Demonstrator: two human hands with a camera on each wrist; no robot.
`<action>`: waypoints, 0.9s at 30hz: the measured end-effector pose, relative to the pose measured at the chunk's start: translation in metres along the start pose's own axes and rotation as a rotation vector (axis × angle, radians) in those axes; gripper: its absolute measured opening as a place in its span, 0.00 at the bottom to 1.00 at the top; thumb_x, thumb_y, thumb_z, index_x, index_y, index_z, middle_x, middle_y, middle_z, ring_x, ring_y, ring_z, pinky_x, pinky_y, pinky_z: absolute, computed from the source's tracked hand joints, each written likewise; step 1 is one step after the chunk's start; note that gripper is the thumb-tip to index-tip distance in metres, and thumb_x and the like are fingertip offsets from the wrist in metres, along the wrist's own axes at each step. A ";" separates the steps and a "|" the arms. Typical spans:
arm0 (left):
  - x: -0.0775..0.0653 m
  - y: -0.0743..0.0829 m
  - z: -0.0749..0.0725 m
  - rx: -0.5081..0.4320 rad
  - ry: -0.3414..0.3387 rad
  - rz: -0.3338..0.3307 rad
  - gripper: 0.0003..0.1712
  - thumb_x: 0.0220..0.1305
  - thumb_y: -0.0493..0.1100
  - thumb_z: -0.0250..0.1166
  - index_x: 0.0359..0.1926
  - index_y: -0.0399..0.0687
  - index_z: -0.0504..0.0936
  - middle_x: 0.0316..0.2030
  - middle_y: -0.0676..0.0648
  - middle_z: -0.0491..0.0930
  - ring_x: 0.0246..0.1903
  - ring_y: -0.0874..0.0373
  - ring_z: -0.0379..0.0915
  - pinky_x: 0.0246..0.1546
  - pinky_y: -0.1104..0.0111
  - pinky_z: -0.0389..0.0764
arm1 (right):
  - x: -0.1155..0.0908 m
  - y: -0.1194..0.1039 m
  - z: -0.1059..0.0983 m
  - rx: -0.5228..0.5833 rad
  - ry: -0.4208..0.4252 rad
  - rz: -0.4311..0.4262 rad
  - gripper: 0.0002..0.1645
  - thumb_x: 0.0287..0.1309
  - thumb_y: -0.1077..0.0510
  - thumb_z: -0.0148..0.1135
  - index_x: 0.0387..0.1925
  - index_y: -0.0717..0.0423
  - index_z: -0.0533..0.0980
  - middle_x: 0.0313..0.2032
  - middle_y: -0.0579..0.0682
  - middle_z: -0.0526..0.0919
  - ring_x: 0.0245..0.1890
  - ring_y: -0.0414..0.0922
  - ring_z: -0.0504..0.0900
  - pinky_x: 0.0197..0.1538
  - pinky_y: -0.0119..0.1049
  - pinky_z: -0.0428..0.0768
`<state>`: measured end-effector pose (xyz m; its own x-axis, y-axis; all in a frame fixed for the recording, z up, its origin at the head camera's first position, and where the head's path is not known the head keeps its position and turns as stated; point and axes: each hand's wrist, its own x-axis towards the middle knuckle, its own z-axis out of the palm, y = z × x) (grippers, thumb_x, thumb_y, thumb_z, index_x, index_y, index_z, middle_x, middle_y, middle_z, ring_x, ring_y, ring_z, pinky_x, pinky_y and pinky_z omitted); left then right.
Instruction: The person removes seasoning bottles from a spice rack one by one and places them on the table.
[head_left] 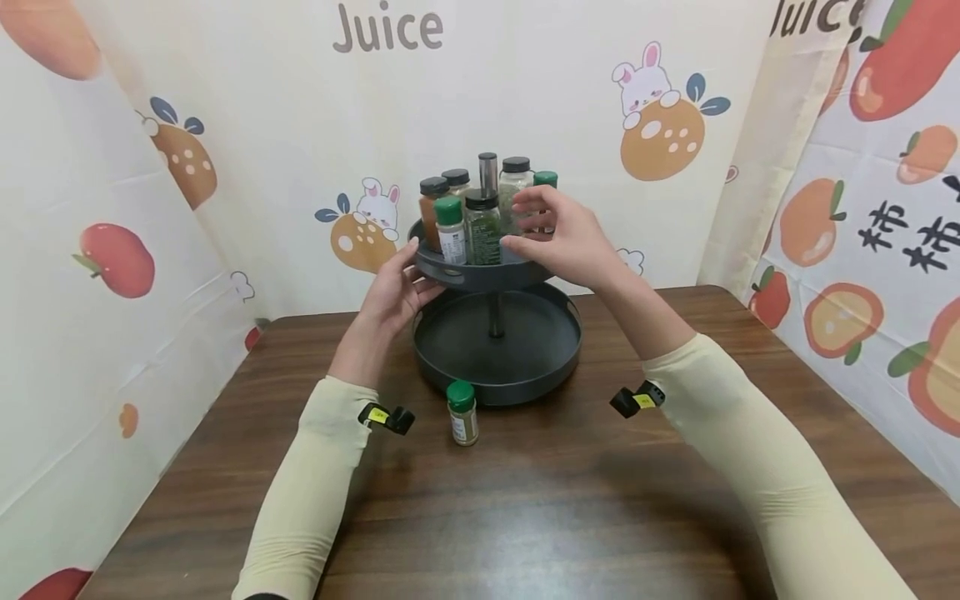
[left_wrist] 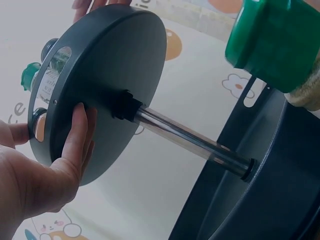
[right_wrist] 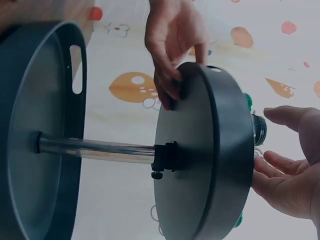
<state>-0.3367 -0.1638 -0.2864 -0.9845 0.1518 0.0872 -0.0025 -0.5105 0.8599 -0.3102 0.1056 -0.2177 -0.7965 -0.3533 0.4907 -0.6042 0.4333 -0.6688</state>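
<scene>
A black two-tier turntable carries several spice jars on its upper tray point(head_left: 480, 278). My left hand point(head_left: 392, 293) grips the left rim of that tray, thumb at the outside and fingers underneath, as the left wrist view shows. My right hand point(head_left: 572, 237) is at the tray's right front, fingers spread and slightly bent. Its thumb is beside a black-lidded jar of green herbs point(head_left: 483, 233); nothing is clearly held. Left of that jar stands a green-lidded spice jar point(head_left: 452, 232). In the right wrist view a dark jar lid point(right_wrist: 259, 130) shows near the thumb.
The lower tray point(head_left: 498, 395) sits on the wooden table point(head_left: 525, 517), joined to the upper one by a metal post point(left_wrist: 190, 145). One green-lidded spice jar point(head_left: 463, 417) stands on the table before it. Patterned cloth point(head_left: 525, 92) hangs behind and at both sides.
</scene>
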 end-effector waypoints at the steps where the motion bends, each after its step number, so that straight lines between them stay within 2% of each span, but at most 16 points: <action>1: 0.000 0.000 0.000 -0.004 0.001 -0.002 0.38 0.70 0.55 0.60 0.71 0.42 0.58 0.42 0.43 0.76 0.37 0.51 0.85 0.38 0.63 0.89 | 0.003 0.001 0.001 -0.001 -0.008 -0.001 0.39 0.55 0.46 0.71 0.65 0.53 0.68 0.60 0.51 0.76 0.56 0.46 0.77 0.60 0.42 0.80; 7: 0.001 -0.002 0.000 -0.004 0.001 0.000 0.36 0.71 0.56 0.58 0.70 0.43 0.60 0.42 0.43 0.77 0.37 0.51 0.85 0.38 0.62 0.89 | 0.016 0.003 0.003 -0.027 -0.062 0.028 0.44 0.52 0.43 0.72 0.67 0.55 0.66 0.61 0.55 0.75 0.57 0.47 0.76 0.59 0.49 0.80; 11: 0.001 -0.001 0.001 0.002 0.002 0.004 0.37 0.70 0.56 0.58 0.71 0.43 0.60 0.45 0.42 0.76 0.37 0.52 0.85 0.38 0.63 0.89 | 0.022 0.000 0.005 -0.050 -0.092 0.049 0.48 0.51 0.41 0.72 0.69 0.53 0.64 0.62 0.53 0.75 0.59 0.45 0.76 0.59 0.48 0.80; 21: 0.000 0.001 0.002 0.017 -0.011 0.005 0.37 0.70 0.56 0.59 0.71 0.43 0.59 0.46 0.41 0.75 0.39 0.51 0.85 0.40 0.63 0.89 | 0.030 -0.006 0.010 -0.092 -0.100 0.096 0.52 0.50 0.39 0.73 0.71 0.52 0.61 0.63 0.53 0.74 0.59 0.45 0.75 0.57 0.46 0.80; 27: 0.000 0.002 0.001 0.017 -0.013 0.011 0.36 0.70 0.56 0.59 0.71 0.44 0.60 0.46 0.42 0.76 0.39 0.51 0.85 0.40 0.63 0.89 | 0.034 -0.008 0.010 -0.097 -0.097 0.109 0.51 0.49 0.38 0.72 0.69 0.52 0.62 0.63 0.53 0.74 0.60 0.44 0.74 0.59 0.46 0.79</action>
<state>-0.3362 -0.1639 -0.2846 -0.9821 0.1576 0.1032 0.0114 -0.4973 0.8675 -0.3325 0.0819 -0.2016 -0.8542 -0.3763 0.3586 -0.5175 0.5499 -0.6556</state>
